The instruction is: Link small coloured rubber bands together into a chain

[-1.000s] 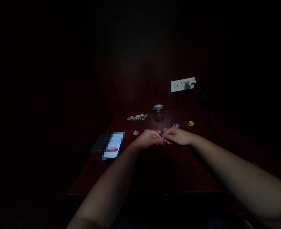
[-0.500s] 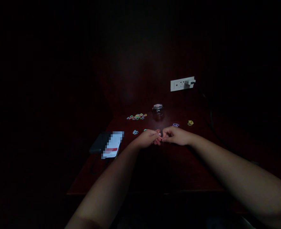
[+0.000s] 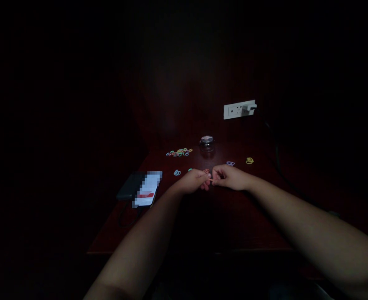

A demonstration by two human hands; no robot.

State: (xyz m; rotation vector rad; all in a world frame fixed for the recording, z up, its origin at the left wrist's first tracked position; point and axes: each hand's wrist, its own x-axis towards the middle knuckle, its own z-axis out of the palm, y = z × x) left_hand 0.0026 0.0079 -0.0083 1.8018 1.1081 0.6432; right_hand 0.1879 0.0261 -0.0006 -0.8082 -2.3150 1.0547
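My left hand and my right hand meet above the table, both pinched. Between their fingertips a small orange elastic band is stretched. Just beyond my fingers lie more orange-red bands, partly hidden. A green band shows behind my left hand, and light blue bands sit to its left. Purple bands lie behind my right hand, with yellow bands farther right. A mixed pile of coloured bands is at the back left.
A clear lidded jar stands at the back of the dark red table. On the left, a lit phone rests against a dark box-shaped device with a cable. A wall socket holds a plug whose cord runs down right.
Both hands keep nearly the same place and pinch. The orange band shows slightly more plainly between the fingertips, and the whole view has shifted a tiny bit.
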